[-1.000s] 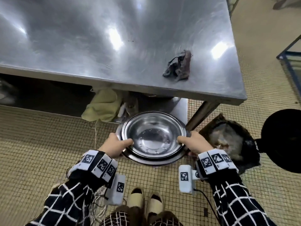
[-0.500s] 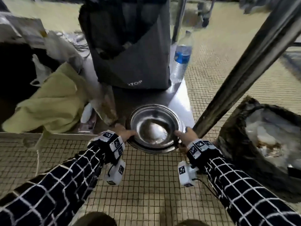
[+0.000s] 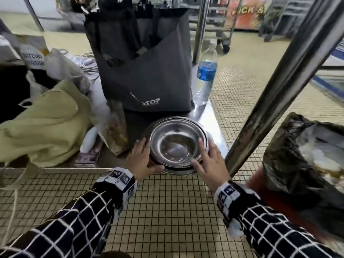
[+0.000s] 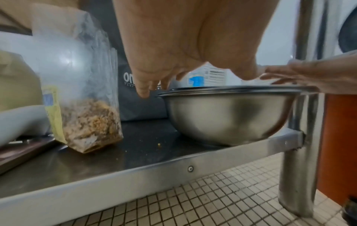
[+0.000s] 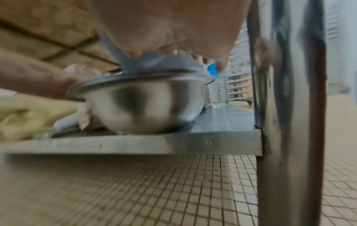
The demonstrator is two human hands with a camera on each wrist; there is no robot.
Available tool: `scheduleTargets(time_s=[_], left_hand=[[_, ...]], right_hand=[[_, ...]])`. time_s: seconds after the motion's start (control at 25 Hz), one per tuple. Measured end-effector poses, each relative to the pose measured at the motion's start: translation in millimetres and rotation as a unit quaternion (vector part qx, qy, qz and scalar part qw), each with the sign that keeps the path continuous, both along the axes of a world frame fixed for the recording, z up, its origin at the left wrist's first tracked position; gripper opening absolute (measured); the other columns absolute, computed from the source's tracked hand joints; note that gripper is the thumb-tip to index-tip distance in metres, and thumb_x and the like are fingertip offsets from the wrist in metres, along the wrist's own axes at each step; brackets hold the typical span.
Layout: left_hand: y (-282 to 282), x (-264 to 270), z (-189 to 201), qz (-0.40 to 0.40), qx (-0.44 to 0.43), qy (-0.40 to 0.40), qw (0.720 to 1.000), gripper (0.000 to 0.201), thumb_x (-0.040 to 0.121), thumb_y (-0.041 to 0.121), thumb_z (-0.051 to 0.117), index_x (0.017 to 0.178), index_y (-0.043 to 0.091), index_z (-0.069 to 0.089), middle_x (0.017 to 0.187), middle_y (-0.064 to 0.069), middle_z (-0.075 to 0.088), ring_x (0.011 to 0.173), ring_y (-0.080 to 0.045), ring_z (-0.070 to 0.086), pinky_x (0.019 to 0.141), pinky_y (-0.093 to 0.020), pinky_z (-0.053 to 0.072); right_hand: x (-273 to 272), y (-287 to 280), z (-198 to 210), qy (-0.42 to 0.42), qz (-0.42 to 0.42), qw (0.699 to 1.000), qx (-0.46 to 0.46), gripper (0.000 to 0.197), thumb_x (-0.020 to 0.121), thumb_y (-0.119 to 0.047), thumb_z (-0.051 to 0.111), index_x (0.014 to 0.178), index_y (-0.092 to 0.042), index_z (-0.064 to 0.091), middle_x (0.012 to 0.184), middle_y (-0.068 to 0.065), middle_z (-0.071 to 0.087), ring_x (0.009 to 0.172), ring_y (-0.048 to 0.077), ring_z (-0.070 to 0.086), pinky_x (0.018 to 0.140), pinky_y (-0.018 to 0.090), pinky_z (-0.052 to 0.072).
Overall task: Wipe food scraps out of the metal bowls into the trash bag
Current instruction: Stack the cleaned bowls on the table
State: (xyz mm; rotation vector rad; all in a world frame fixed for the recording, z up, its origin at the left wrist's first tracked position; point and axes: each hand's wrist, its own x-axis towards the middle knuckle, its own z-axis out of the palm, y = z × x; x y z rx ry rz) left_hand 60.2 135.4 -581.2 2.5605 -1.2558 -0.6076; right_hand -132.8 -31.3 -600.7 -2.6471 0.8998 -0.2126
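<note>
Low steel shelf under a table, by a thick steel leg; black trash bag to its right on tiled floor

Tall grey tote bag at back

Nested round metal bowls at shelf's front edge

Left hand and right hand flanking rim, fingers straight, gripping nothing

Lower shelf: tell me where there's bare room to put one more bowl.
Judging by the head view, the bare metal lies right of the stacked bowls, between them, the water bottle and the table leg; it looks narrow. A dark strip also shows between the snack bag and bowls. Left of that, yellow cloth and grey tote crowd the shelf.
</note>
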Motion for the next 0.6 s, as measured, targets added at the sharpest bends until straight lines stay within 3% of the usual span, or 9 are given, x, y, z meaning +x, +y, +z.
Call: scheduleTargets(time_s=[0.08, 0.16, 0.32, 0.44, 0.6], left_hand=[[2.6, 0.1, -5.0, -0.036, 0.043, -0.005, 0.998, 0.129, 0.061, 0.090, 0.035, 0.149, 0.010, -0.015, 0.157, -0.009, -0.022, 0.145, -0.025, -0.018, 0.118, -0.040, 0.002], [2.9, -0.8, -7.4, -0.033, 0.043, -0.011, 0.998, 0.115, 0.076, 0.072, 0.048, 0.149, 0.010, -0.017, 0.156, -0.008, -0.025, 0.144, -0.023, -0.020, 0.118, -0.039, -0.001], [-5.3, 2.3, -7.5, -0.025, 0.033, -0.025, 0.999, 0.102, 0.085, 0.065, 0.045, 0.150, 0.011, -0.012, 0.158, -0.006, -0.019, 0.146, -0.020, -0.014, 0.118, -0.043, 0.000], [-22.2, 11.2, -6.5, -0.005, 0.033, -0.041, 0.999, 0.092, 0.090, 0.059, 0.042, 0.151, 0.011, -0.007, 0.160, -0.005, -0.011, 0.147, -0.020, -0.005, 0.118, -0.044, 0.007], [-39.7, 16.6, -5.6, 0.024, 0.008, -0.037, 0.999, 0.084, 0.094, 0.051, 0.044, 0.152, 0.011, -0.001, 0.160, -0.006, -0.005, 0.147, -0.021, 0.001, 0.119, -0.042, 0.012]], right_hand=[[-10.2, 5.2, -18.0, 0.028, 0.057, 0.997, -0.048, 0.075, 0.080, -0.080, 0.003, 0.141, -0.047, -0.024, 0.156, -0.002, -0.019, 0.144, 0.015, -0.014, 0.116, 0.037, -0.001], [-10.5, -1.6, -28.9, 0.041, 0.057, 0.995, -0.077, 0.077, 0.075, -0.084, -0.004, 0.139, -0.048, -0.027, 0.155, -0.003, -0.020, 0.144, 0.015, -0.015, 0.115, 0.038, -0.005], [-0.1, -15.8, -24.8, 0.086, 0.046, 0.992, -0.079, 0.084, 0.071, -0.082, -0.005, 0.139, -0.040, -0.032, 0.151, 0.000, -0.030, 0.141, 0.015, -0.023, 0.117, 0.039, -0.004], [14.1, -24.0, -17.5, 0.090, 0.013, 0.995, -0.033, 0.087, 0.080, -0.078, 0.009, 0.145, -0.029, -0.022, 0.154, 0.001, -0.022, 0.144, 0.015, -0.016, 0.117, 0.040, 0.000], [30.5, -32.9, -12.4, 0.045, -0.033, 0.998, 0.024, 0.081, 0.093, -0.059, 0.030, 0.151, -0.016, -0.006, 0.159, 0.002, -0.010, 0.147, 0.016, 0.000, 0.117, 0.041, 0.012]])
